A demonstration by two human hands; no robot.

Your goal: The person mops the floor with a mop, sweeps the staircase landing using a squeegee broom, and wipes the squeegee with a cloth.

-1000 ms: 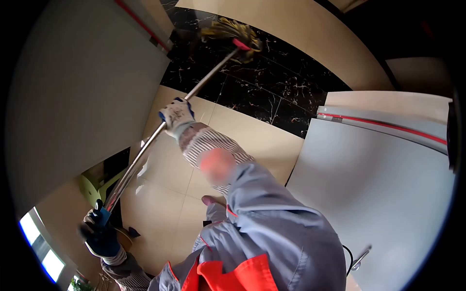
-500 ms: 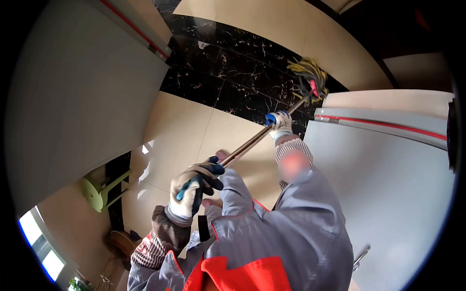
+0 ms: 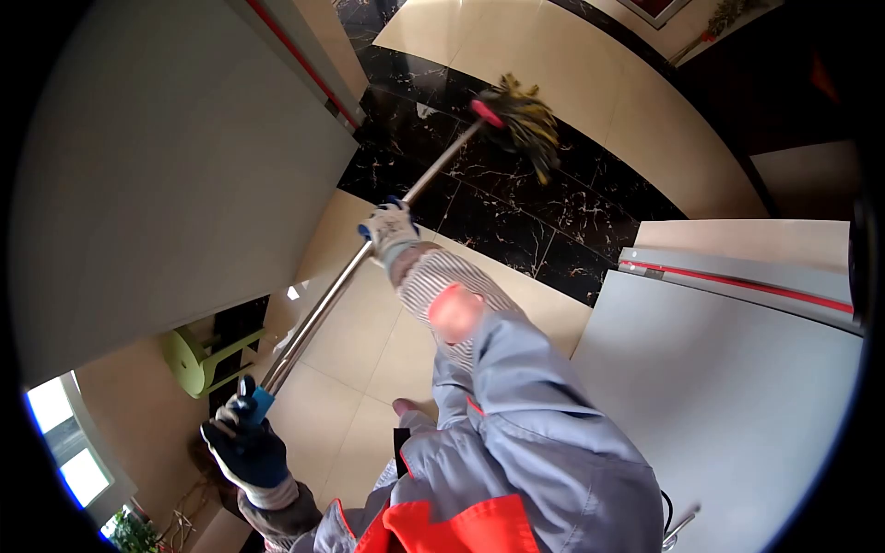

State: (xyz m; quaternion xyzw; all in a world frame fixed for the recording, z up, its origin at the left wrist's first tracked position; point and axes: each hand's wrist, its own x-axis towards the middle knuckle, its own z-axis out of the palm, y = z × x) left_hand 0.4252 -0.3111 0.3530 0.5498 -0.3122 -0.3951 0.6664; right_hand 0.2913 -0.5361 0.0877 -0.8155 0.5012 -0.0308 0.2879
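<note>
A mop with a metal handle [image 3: 318, 313] slants across the view. Its yellow and grey strands [image 3: 525, 122] spread from a pink head [image 3: 488, 113] over the black marbled floor strip [image 3: 489, 221]. My right hand [image 3: 391, 227], in a white and blue glove, is wrapped round the middle of the handle. At the lower left, my gloved left hand [image 3: 247, 447] holds the handle by its blue end grip [image 3: 261, 405].
Grey door panels stand on the left [image 3: 175, 184] and right [image 3: 719, 396]. A green stool [image 3: 189, 361] is beyond the left panel, near a window [image 3: 69, 433]. Beige tiles [image 3: 341, 369] lie below my arms, and a plant [image 3: 134, 533] is at the lower left.
The mop head has swung from the right-hand door back to the left along the black strip. Both my hands have moved left with the handle, my left hand down to the lower left.
</note>
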